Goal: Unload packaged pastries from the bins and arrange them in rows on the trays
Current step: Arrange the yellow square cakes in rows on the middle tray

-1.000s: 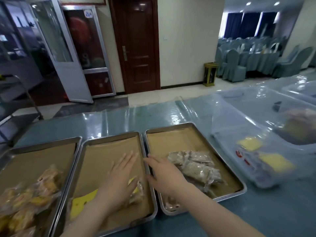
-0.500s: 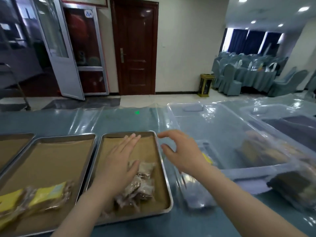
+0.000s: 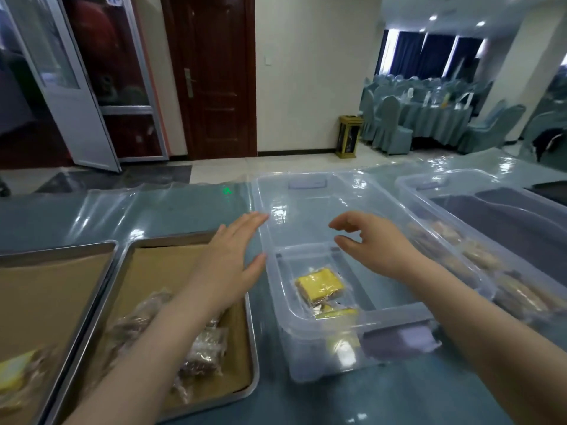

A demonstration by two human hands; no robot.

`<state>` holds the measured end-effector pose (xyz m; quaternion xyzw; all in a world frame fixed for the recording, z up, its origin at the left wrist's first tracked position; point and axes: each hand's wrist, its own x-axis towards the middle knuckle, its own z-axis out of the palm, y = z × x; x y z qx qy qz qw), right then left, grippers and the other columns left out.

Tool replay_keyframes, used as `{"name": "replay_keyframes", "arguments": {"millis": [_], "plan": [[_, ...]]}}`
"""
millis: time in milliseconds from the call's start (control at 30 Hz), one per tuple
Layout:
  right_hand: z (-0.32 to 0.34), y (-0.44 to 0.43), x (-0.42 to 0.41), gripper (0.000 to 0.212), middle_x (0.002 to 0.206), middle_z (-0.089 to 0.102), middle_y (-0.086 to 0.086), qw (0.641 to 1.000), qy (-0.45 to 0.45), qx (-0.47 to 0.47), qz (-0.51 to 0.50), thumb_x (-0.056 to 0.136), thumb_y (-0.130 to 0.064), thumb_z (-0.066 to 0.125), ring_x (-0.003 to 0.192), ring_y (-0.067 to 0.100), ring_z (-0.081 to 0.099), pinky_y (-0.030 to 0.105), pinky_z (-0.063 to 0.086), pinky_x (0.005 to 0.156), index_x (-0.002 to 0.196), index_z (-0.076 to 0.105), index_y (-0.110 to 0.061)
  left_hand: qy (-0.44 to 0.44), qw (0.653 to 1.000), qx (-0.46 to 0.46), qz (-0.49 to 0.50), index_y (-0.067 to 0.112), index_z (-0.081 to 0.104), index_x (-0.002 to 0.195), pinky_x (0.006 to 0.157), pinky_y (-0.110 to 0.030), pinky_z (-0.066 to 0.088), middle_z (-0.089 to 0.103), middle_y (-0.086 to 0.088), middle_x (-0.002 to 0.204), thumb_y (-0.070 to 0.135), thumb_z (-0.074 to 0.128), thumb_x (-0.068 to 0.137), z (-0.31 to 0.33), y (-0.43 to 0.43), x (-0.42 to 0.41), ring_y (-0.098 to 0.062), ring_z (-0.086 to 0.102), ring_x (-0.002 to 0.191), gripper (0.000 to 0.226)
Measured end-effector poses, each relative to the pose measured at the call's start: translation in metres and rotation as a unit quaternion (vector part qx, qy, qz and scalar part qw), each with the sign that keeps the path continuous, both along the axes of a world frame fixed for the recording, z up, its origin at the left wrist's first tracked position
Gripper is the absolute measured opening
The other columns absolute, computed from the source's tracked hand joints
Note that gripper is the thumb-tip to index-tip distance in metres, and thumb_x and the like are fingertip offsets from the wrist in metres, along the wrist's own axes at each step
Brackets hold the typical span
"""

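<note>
Both my hands hold nothing: left hand (image 3: 227, 265) flat-fingered over the tray's (image 3: 250, 348) right edge, right hand (image 3: 374, 245) loosely curled above the clear bin (image 3: 306, 191) holding yellow pastry packs (image 3: 319, 285).

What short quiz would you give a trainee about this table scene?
1. True or false: the clear plastic bin with both forearms reaching over it holds a yellow-wrapped pastry packet.
2. What lies in the metal tray lined with brown paper beside that bin? A: brown pastries in clear wrappers. B: glass bottles. C: folded napkins.
3. Fill in: seen from the person, the tray stands on the bin's ___ side.

Key: 1 true; 2 A; 3 left.
</note>
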<state>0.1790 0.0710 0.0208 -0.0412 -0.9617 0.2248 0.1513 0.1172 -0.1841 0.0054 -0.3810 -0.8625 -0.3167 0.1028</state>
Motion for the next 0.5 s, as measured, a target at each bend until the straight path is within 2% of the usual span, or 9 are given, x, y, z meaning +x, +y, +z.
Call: {"name": "replay_keyframes", "arguments": {"millis": [67, 133, 200, 233, 333, 433, 500], "plan": [[-0.002, 0.022, -0.007, 0.026, 0.105, 0.061, -0.014, 0.999, -0.048, 0.017, 0.012, 0.09, -0.028, 0.061, 0.095, 0.005, 0.056, 0.018, 0.039, 0.08, 0.116, 0.061, -0.026, -0.048, 0.998, 0.027, -0.008, 0.049, 0.02, 0.139, 0.106, -0.02, 0.016, 0.021, 0.031, 0.134, 0.035, 0.053, 0.092, 0.001, 0.023, 0.0, 0.016, 0.017, 0.118, 0.059], [-0.007, 0.04, -0.018, 0.031, 0.114, 0.062, -0.009, 0.99, -0.134, 0.03, 0.041, 0.09, -0.031, 0.061, 0.098, 0.01, 0.058, 0.019, 0.04, 0.08, 0.121, 0.058, -0.025, -0.119, 0.992, 0.047, -0.003, 0.046, 0.021, 0.142, 0.101, -0.017, 0.019, 0.024, 0.03, 0.133, 0.038, 0.053, 0.092, -0.003, 0.047, -0.002, 0.013, 0.019, 0.119, 0.06], [-0.018, 0.054, -0.032, 0.043, 0.125, 0.058, -0.003, 0.962, -0.242, 0.093, 0.085, 0.09, -0.037, 0.06, 0.106, 0.016, 0.056, 0.021, 0.04, 0.081, 0.13, 0.051, -0.026, -0.196, 0.979, 0.056, 0.03, 0.036, 0.018, 0.147, 0.105, -0.02, 0.018, 0.02, 0.023, 0.144, 0.037, 0.053, 0.092, -0.013, 0.067, -0.004, 0.006, 0.017, 0.129, 0.065], [-0.026, 0.06, -0.041, 0.048, 0.13, 0.055, -0.001, 0.943, -0.278, 0.143, 0.11, 0.09, -0.038, 0.059, 0.113, 0.019, 0.054, 0.023, 0.04, 0.084, 0.135, 0.047, -0.025, -0.208, 0.976, 0.033, 0.051, 0.03, 0.015, 0.148, 0.109, -0.023, 0.014, 0.015, 0.016, 0.152, 0.036, 0.053, 0.093, -0.019, 0.074, -0.004, 0.0, 0.012, 0.136, 0.067], [-0.053, 0.067, -0.055, 0.057, 0.136, 0.051, 0.006, 0.882, -0.346, 0.256, 0.19, 0.09, -0.043, 0.057, 0.123, 0.026, 0.047, 0.031, 0.04, 0.097, 0.14, 0.04, -0.021, -0.159, 0.98, -0.052, 0.111, 0.023, 0.008, 0.15, 0.111, -0.021, -0.001, 0.002, 0.009, 0.157, 0.038, 0.052, 0.092, -0.034, 0.082, -0.002, -0.004, -0.006, 0.141, 0.074], [-0.088, 0.067, -0.067, 0.058, 0.134, 0.053, 0.008, 0.815, -0.388, 0.347, 0.255, 0.089, -0.048, 0.055, 0.121, 0.03, 0.049, 0.038, 0.044, 0.096, 0.137, 0.044, -0.016, -0.126, 0.976, -0.1, 0.148, 0.026, -0.001, 0.15, 0.106, -0.018, -0.005, -0.007, 0.014, 0.156, 0.044, 0.048, 0.092, -0.039, 0.082, 0.0, 0.001, -0.013, 0.139, 0.078], [-0.106, 0.061, -0.071, 0.06, 0.129, 0.056, 0.009, 0.796, -0.401, 0.364, 0.27, 0.087, -0.055, 0.055, 0.117, 0.031, 0.052, 0.041, 0.047, 0.093, 0.132, 0.048, -0.015, -0.102, 0.966, -0.159, 0.175, 0.027, -0.01, 0.149, 0.108, -0.022, -0.006, -0.015, 0.013, 0.155, 0.044, 0.045, 0.093, -0.039, 0.084, -0.001, -0.002, -0.016, 0.139, 0.081]]}}
